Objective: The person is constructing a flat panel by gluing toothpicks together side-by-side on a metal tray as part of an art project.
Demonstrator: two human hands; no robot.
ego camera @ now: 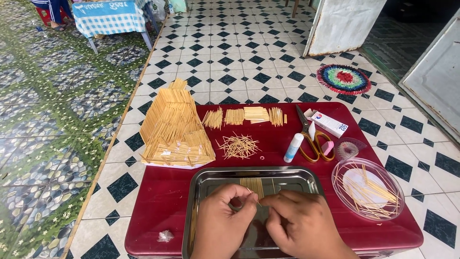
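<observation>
- Step in hand, by my read: laying a single toothpick onto the row of toothpicks in the steel tray. To do it well: keep it parallel to the row, butt the ends flush, press lightly so the neighbours don't shift.
- Left hand: near edge of the table, over the tray. Fingers curled, thumb and forefinger pinched on the toothpick.
- Right hand: just beside the left, fingertips meeting it at the same toothpick. Closed to a pinch; rest of the hand loosely curled.
- Right edge: clear lid with loose sticks in it.
- Mid-table: scattered pile of toothpicks, glue stick, scissors, small box.
- Far-left corner: toothpick house, standing half off the table edge.
- Far edge: four sorted bundles in a line.
</observation>
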